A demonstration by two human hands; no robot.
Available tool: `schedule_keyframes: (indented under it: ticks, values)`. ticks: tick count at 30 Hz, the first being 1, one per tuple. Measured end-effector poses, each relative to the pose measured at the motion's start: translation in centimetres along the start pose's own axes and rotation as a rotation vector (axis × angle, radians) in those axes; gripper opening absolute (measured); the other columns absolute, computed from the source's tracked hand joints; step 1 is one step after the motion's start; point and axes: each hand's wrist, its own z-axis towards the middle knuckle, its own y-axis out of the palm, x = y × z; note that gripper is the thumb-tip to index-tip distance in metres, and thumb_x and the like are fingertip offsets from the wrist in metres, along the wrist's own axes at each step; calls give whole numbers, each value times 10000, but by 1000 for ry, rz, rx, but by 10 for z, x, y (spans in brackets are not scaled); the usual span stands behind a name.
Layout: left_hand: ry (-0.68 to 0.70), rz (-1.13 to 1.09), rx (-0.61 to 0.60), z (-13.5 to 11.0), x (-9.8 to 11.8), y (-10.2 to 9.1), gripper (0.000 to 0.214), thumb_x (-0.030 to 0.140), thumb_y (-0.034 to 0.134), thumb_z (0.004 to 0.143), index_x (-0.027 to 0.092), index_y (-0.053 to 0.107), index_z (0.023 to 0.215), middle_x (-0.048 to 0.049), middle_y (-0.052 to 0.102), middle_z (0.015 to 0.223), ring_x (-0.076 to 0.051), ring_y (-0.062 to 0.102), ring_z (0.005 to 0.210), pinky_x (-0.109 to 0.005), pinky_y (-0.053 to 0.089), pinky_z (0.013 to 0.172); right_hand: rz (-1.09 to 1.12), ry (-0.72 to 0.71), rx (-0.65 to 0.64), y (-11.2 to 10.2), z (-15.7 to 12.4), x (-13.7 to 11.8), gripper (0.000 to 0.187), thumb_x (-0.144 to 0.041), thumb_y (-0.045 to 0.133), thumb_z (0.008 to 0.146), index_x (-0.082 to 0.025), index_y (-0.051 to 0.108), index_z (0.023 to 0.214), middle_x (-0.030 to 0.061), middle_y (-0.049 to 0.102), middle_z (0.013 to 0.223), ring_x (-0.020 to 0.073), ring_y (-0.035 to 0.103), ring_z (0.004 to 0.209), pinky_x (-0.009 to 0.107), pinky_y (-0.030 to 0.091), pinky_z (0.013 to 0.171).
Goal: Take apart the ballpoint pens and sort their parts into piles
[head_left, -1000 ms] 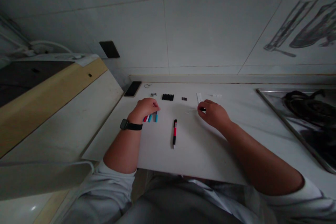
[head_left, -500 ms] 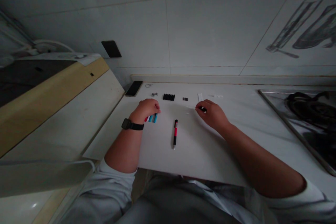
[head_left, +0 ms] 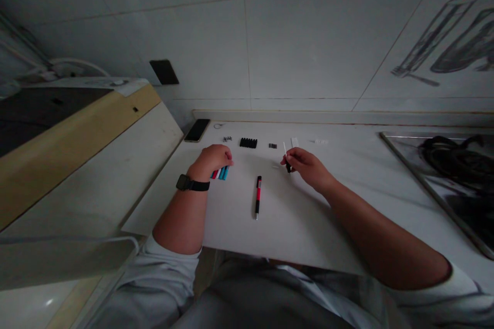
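My left hand (head_left: 214, 158), with a watch on its wrist, is bent over a row of short coloured pen barrels (head_left: 219, 173), red, white and blue. Its fingers are closed at the upper end of the rightmost blue barrel; the back of the hand covers part of the row. My right hand (head_left: 304, 164) pinches a black pen piece (head_left: 288, 167) just above the table. A thin white rod (head_left: 285, 149), like a pen refill, stands up out of it. An assembled red and black pen (head_left: 258, 198) lies between the hands.
Along the back lie small metal springs (head_left: 227, 139), a row of black grips (head_left: 248, 143), small dark parts (head_left: 272, 146), white rods (head_left: 295, 142) and clear pieces (head_left: 321, 142). A phone (head_left: 197, 130) is at the back left. A gas stove (head_left: 451, 164) stands at the right.
My right hand has shifted slightly left and turned, so the white rod now points up instead of sideways. My left hand has slid a little left, and the rightmost blue barrel sits closer to the others.
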Motion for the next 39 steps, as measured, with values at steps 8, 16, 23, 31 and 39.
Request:
schedule_keyframes:
  ticks: [8, 16, 23, 31, 39]
  values:
    - [354, -462, 258, -15, 57, 3, 260, 428, 666, 938, 206, 742, 1050, -44, 748, 971, -171, 671, 867, -286, 523, 793, 423, 167, 22, 16, -4, -3, 407, -540, 826, 735, -231, 588, 848, 5, 665, 877, 163, 648, 813, 353, 594, 783]
    - [509, -636, 225, -30, 107, 41, 251, 299, 791, 860, 210, 684, 1069, -39, 759, 1006, -162, 712, 850, -298, 580, 807, 633, 198, 28, 29, -7, 0, 404, -449, 910, 652, -220, 613, 802, -13, 671, 841, 160, 662, 825, 380, 582, 886]
    - [528, -638, 189, -22, 100, 47, 234, 185, 737, 871, 210, 691, 1099, -25, 733, 928, -149, 692, 831, -280, 576, 777, 636, 169, 122, 24, -4, 4, 390, -451, 898, 677, -217, 619, 816, 20, 732, 930, 159, 682, 837, 366, 568, 893]
    - [555, -588, 220, -21, 99, 45, 181, 130, 673, 871, 198, 717, 1033, -50, 688, 1010, -147, 670, 854, -280, 576, 791, 657, 136, 190, 22, -1, 6, 400, -468, 885, 689, -227, 593, 819, 11, 710, 927, 165, 686, 870, 399, 569, 947]
    - [543, -508, 240, -18, 95, 47, 223, 144, 653, 889, 212, 706, 1095, -42, 715, 1021, -149, 657, 840, -296, 549, 803, 581, 94, 237, 4, 6, 3, 341, -444, 816, 729, -230, 573, 835, 5, 693, 925, 160, 684, 841, 383, 568, 892]
